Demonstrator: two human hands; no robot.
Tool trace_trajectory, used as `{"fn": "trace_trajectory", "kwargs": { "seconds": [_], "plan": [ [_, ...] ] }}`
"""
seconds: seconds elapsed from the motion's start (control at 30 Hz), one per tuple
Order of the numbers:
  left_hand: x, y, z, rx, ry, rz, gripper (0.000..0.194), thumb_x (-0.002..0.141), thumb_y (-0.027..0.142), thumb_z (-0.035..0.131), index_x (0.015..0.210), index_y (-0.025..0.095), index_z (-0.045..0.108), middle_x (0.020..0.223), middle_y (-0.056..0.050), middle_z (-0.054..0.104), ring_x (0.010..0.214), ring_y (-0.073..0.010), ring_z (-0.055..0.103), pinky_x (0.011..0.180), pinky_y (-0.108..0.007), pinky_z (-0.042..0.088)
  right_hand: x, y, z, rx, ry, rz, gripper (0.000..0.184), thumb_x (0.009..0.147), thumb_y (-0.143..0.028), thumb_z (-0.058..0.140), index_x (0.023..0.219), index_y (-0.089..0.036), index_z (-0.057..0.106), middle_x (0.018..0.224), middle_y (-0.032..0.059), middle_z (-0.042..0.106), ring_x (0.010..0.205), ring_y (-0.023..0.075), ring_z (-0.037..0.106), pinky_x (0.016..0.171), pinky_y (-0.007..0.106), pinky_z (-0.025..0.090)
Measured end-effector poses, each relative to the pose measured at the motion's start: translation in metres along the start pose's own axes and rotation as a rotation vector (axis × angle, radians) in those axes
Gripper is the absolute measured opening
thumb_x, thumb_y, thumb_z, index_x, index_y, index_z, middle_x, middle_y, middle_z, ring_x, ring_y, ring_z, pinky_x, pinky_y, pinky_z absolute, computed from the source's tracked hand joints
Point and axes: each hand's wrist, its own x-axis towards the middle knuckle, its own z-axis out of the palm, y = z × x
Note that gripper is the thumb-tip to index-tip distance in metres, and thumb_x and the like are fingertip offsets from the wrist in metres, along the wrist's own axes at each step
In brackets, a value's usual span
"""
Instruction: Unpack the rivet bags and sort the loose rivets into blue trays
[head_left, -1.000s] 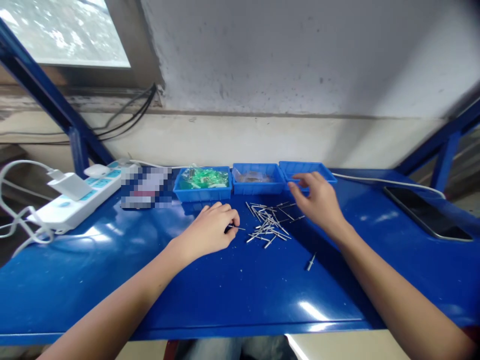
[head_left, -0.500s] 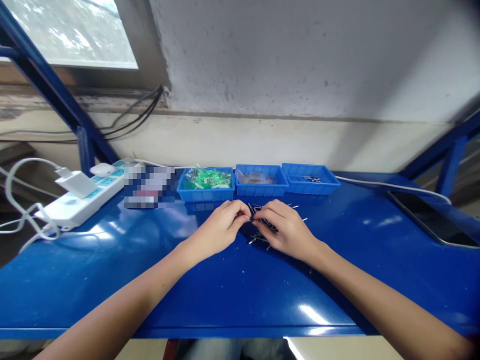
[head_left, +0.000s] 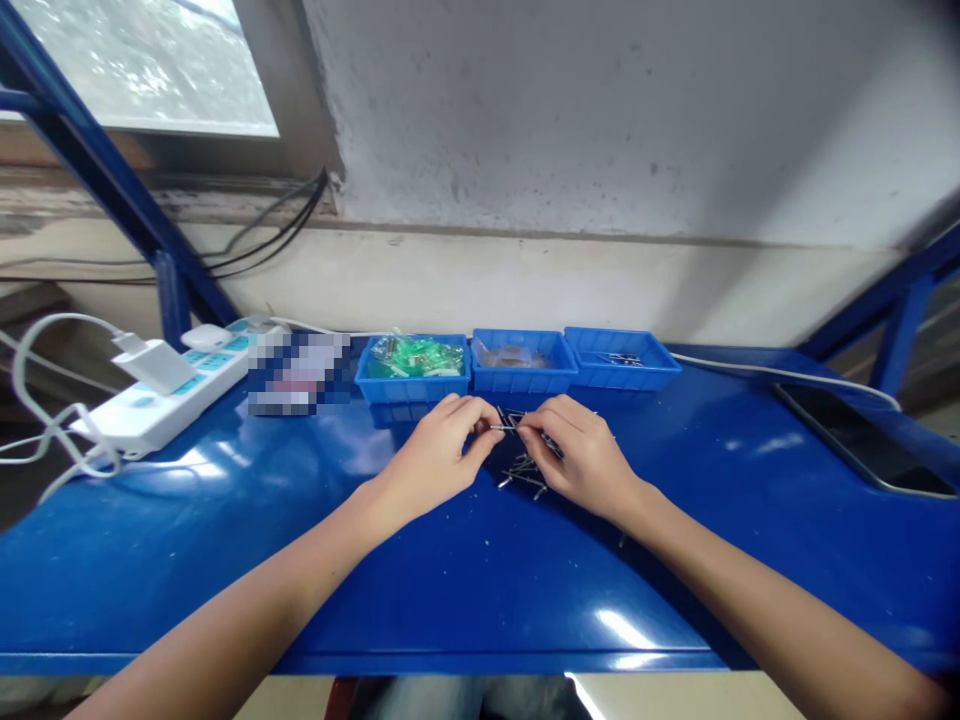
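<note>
Thumb and finger of the left hand (head_left: 439,450) pinch a metal pin (head_left: 504,427) over the worktop (head_left: 450,590). The right hand (head_left: 581,460) has narrowed fingertips at its other end; whether they grip cannot be told. Loose pins (head_left: 523,470) lie beneath, before blue trays (head_left: 525,381) along the back edge.

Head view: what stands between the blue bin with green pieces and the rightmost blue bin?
A third blue bin stands between the green-filled bin and the rightmost bin in the head view.
</note>
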Motion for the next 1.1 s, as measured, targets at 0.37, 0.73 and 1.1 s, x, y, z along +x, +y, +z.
{"fn": "trace_trajectory", "kwargs": {
  "seconds": [0.37,0.73,1.1],
  "plan": [
    [0.000,0.003,-0.003,-0.016,-0.008,0.021,0.017,0.092,0.028,0.043,0.084,0.020,0.056,0.076,0.000,0.059,0.074,-0.0152,0.053,0.072,-0.029,0.043,-0.002,0.001,0.003,-0.003,0.018,-0.010,0.010,0.090,-0.019,0.045,0.090,-0.018,0.056,0.078,0.0064,0.061,0.071,0.0167,0.054,0.064,0.030,0.042],
    [0.001,0.004,-0.003,-0.002,0.014,-0.021,0.021,0.093,0.027,0.042,0.078,0.018,0.054,0.071,0.001,0.056,0.068,-0.0130,0.053,0.066,-0.027,0.041,-0.002,-0.002,0.002,-0.021,0.032,-0.056,0.007,0.089,-0.022,0.050,0.088,-0.017,0.055,0.076,0.0053,0.061,0.068,0.0156,0.053,0.062,0.028,0.040],
    [-0.007,0.001,0.004,0.260,-0.356,0.005,0.012,0.083,0.031,0.055,0.078,0.021,0.058,0.083,0.000,0.061,0.081,-0.0198,0.055,0.075,-0.036,0.037,-0.005,0.099,-0.037,-0.536,0.298,0.337,0.026,0.090,-0.035,0.045,0.096,-0.014,0.058,0.084,0.0112,0.060,0.081,0.0248,0.053,0.076,0.039,0.040]
  ]
}}
